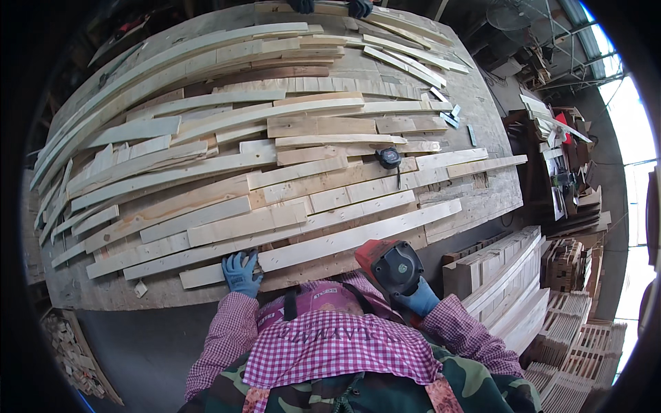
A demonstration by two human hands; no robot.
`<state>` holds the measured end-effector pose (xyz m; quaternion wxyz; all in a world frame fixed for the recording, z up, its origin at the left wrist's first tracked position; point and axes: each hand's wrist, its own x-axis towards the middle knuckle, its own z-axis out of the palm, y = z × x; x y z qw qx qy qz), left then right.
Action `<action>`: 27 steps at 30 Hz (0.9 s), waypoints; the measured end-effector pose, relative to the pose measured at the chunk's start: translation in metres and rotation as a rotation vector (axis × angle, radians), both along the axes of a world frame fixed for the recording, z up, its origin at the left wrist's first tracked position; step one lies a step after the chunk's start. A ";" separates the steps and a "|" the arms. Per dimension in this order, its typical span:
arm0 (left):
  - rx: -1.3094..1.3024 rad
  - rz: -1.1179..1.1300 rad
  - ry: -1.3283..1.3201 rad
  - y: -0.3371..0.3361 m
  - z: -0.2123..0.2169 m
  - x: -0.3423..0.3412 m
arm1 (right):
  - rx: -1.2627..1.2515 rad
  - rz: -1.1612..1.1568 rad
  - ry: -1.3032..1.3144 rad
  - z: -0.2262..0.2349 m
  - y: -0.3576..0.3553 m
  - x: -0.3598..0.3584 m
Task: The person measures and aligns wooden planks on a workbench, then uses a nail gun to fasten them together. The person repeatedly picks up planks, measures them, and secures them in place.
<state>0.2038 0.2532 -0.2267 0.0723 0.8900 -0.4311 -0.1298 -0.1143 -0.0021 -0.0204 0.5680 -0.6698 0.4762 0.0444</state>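
At the near edge of the big round wooden worktable (103,292), we stand over a spread of pale sawn planks. Our left hand (241,272), in a blue work glove, lies flat with fingers spread on the end of the long pale plank (358,235) nearest that edge, pressing it down rather than closing round it. Our right hand (418,299), also gloved in blue, is clenched on the handle of a red and black power nail gun (390,267), which hangs just off the table's near rim, nose toward the same plank and not yet touching it, as far as we can tell.

To do this well, we judge, the plank should stay pinned flat and square against its neighbour, the tool should come down upright, and the gloved fingers should sit well clear of where the nose lands.

Both our forearms, in pink checked sleeves, come up from the lower edge with elbows bent, the left reaching straight ahead onto the table, the right held back and out to the side. Further in on the table, a black tape measure (389,157) rests among the boards. At the far rim, another person's dark-gloved hands (330,7) grip a board. Right of the table, stacks of cut timber (509,289) stand on the floor.
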 end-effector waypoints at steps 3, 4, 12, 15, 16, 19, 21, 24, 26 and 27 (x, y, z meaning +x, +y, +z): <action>0.033 -0.001 0.026 -0.002 0.007 -0.001 | -0.022 -0.007 0.015 -0.018 -0.024 -0.032; 0.078 -0.002 0.049 -0.004 0.008 0.000 | -0.106 -0.006 0.070 -0.032 -0.033 -0.049; 0.193 0.251 0.082 -0.017 0.024 -0.017 | -0.373 0.270 0.521 0.012 -0.172 -0.037; -0.003 0.308 -0.109 -0.020 0.007 -0.037 | -0.863 0.322 0.309 -0.034 -0.234 -0.058; 0.008 0.355 -0.032 -0.042 0.040 -0.046 | -0.772 0.329 0.394 -0.033 -0.254 -0.049; -0.040 0.449 0.014 -0.064 0.053 -0.069 | -0.649 0.385 0.627 -0.045 -0.313 -0.021; -0.035 0.462 0.014 -0.072 0.050 -0.079 | -0.698 0.413 0.586 -0.067 -0.338 -0.010; -0.020 0.436 0.031 -0.109 0.062 -0.079 | -0.743 0.435 0.541 -0.102 -0.358 -0.004; -0.055 0.486 0.062 -0.134 0.064 -0.071 | -0.666 0.509 0.545 -0.124 -0.365 -0.003; -0.077 0.542 0.096 -0.144 0.060 -0.067 | -0.660 0.544 0.536 -0.128 -0.367 -0.001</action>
